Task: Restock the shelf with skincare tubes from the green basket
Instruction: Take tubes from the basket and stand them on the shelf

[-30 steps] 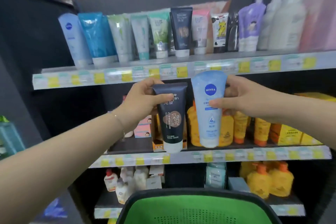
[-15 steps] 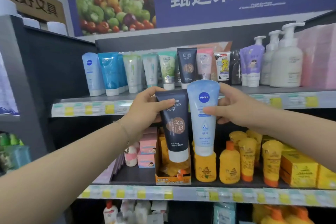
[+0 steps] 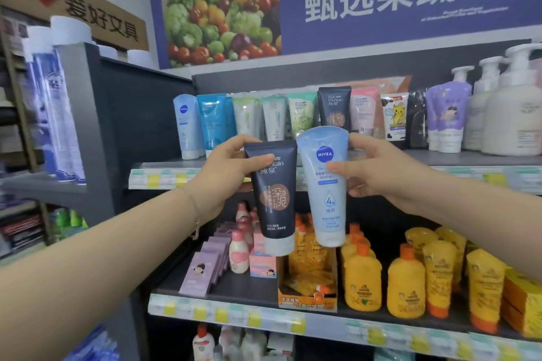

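Note:
My left hand (image 3: 224, 173) grips a dark navy tube (image 3: 275, 199) near its crimped top, cap hanging down. Beside it, my right hand (image 3: 378, 173) pinches a light blue Nivea tube (image 3: 325, 184) the same way. Both tubes hang in front of the top shelf (image 3: 164, 176), about level with its front edge. A row of skincare tubes (image 3: 258, 120) stands on that shelf, with a matching navy tube (image 3: 334, 107) and a matching light blue tube (image 3: 184, 126) among them. The green basket is out of view.
White pump bottles (image 3: 510, 114) and purple tubes (image 3: 445, 114) fill the top shelf's right end. The shelf below holds yellow bottles (image 3: 406, 284), pink bottles (image 3: 239, 252) and small boxes (image 3: 202, 269). A dark side panel (image 3: 140, 126) bounds the unit on the left.
Both hands have lifted the two tubes from the middle shelf's height up to the top shelf's front edge. The view has tilted upward, and the green basket has dropped out of sight.

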`<move>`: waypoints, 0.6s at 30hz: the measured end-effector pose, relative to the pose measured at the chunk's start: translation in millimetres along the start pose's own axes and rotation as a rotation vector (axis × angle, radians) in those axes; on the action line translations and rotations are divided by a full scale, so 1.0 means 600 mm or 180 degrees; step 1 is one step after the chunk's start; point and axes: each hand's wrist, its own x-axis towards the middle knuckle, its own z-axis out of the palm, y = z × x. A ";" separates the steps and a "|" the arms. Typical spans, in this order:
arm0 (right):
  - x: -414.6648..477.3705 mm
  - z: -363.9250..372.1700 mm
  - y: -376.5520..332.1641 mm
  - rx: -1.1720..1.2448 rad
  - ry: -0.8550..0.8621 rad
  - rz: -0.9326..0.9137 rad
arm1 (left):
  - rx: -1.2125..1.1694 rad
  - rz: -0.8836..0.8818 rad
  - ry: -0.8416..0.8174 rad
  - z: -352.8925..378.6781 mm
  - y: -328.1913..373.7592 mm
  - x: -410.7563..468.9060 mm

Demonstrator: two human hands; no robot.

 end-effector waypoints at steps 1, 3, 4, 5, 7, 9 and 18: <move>0.006 0.009 -0.005 -0.0007 0.0007 -0.0033 | 0.0009 0.0017 0.0033 -0.010 0.002 0.001; 0.017 0.031 -0.016 0.0045 0.0023 -0.0070 | 0.0051 0.0045 0.0125 -0.035 0.005 0.003; 0.022 0.043 -0.022 0.0093 0.0020 -0.0078 | 0.0078 0.0052 0.0171 -0.049 0.007 0.004; 0.028 0.056 -0.028 0.0126 0.0014 -0.0087 | 0.0105 0.0057 0.0210 -0.063 0.008 0.006; 0.040 0.082 -0.042 0.0135 -0.0004 -0.0129 | 0.0144 0.0065 0.0259 -0.094 0.010 0.008; 0.054 0.108 -0.056 0.0131 -0.0032 -0.0187 | 0.0158 0.0086 0.0285 -0.127 0.011 0.012; 0.142 0.221 -0.121 0.0155 0.0063 -0.0321 | 0.0181 0.0133 0.0402 -0.265 0.020 0.042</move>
